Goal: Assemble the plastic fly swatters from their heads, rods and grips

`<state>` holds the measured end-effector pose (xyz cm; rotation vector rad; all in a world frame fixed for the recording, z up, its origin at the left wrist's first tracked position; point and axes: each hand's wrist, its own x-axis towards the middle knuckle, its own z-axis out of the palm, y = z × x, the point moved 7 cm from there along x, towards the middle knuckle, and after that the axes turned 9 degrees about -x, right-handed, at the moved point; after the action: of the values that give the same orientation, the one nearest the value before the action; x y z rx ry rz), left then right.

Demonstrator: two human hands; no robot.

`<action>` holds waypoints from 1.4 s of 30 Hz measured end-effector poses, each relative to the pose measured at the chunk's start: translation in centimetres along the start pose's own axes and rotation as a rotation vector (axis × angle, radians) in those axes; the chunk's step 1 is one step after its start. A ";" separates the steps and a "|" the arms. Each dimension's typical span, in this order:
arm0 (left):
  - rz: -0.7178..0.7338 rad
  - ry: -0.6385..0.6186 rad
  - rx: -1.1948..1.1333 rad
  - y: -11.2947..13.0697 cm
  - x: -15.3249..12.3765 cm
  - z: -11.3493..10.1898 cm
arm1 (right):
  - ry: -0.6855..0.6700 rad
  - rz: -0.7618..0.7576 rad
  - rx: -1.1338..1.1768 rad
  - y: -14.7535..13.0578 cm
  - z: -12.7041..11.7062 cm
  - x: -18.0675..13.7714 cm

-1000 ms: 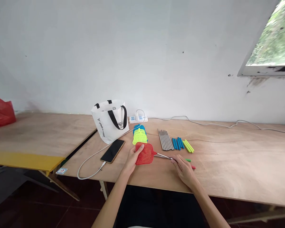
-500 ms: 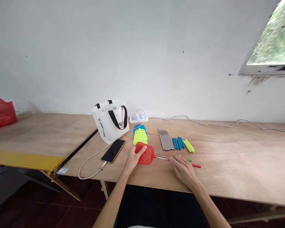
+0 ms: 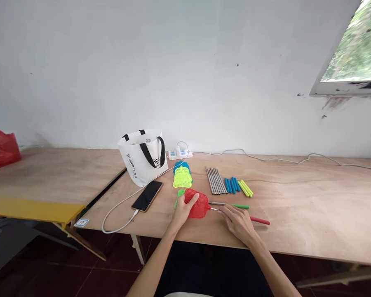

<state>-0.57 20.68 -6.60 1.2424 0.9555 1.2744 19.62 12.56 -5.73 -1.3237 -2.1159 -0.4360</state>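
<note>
Between my two hands lies a red fly swatter [image 3: 200, 206] with a mesh head, a metal shaft and a red handle end. My left hand [image 3: 183, 211] grips the mesh head, thumb on top. My right hand [image 3: 237, 220] is closed over the shaft, and the handle sticks out to its right. Just behind it on the table rests a green fly swatter [image 3: 240, 206], its head partly hidden by the red one and my left hand. Farther back are stacked yellow-green mesh heads [image 3: 182, 178] over blue ones [image 3: 185, 166].
Metal rods [image 3: 216, 181], blue handle tubes [image 3: 232, 185] and yellow-green tubes [image 3: 245, 188] lie in rows behind my right hand. To the left are a phone [image 3: 147, 196] on a white cable, a white tote bag [image 3: 142, 161] and a power strip [image 3: 179, 154] by the wall.
Both hands and the red fly swatter have shifted right and slightly toward me. More of the green fly swatter behind now shows, including part of its head.
</note>
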 end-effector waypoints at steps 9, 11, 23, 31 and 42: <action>0.009 -0.013 0.055 0.2 -0.6 0.8 | -0.029 0.026 0.029 -0.3 0.3 -0.1; 0.002 -0.019 0.044 0.0 -0.7 0.9 | -0.024 0.020 0.051 -0.5 0.3 0.0; 0.026 -0.092 0.127 1.8 1.0 -3.6 | -0.060 0.130 0.078 0.7 0.6 0.4; 0.176 -0.001 0.643 0.9 2.0 -6.4 | -0.069 0.125 -0.044 1.8 1.6 -0.1; 0.221 -0.130 0.888 1.1 1.2 -3.6 | -0.099 0.141 -0.108 2.1 2.2 -0.5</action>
<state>-4.14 22.23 -5.89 2.1291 1.3782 0.9138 21.02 14.37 -7.81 -1.5748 -2.0859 -0.4394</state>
